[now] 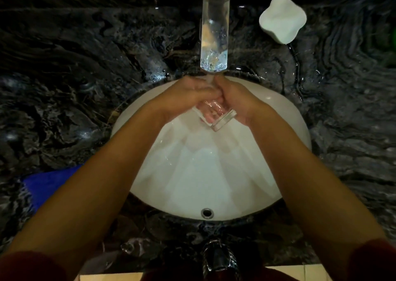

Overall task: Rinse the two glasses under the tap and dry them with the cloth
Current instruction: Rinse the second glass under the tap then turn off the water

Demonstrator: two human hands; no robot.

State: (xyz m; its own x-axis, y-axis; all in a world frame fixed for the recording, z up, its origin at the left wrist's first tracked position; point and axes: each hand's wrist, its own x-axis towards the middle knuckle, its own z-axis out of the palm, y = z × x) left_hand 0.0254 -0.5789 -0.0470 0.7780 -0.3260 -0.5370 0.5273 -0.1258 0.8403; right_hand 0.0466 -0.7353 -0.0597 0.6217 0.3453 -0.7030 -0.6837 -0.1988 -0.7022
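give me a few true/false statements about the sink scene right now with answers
1. Both hands hold one glass over the white basin. True: the left hand and right hand meet around it.
2. The glass sits below the tap spout. True.
3. The blue cloth is wrapped around the glass. False: it lies on the dark counter to the left of the basin.
4. The white object rests inside the basin. False: it is on the counter, to the right of the tap.
5. A second glass stands in the basin. False: none shows there.
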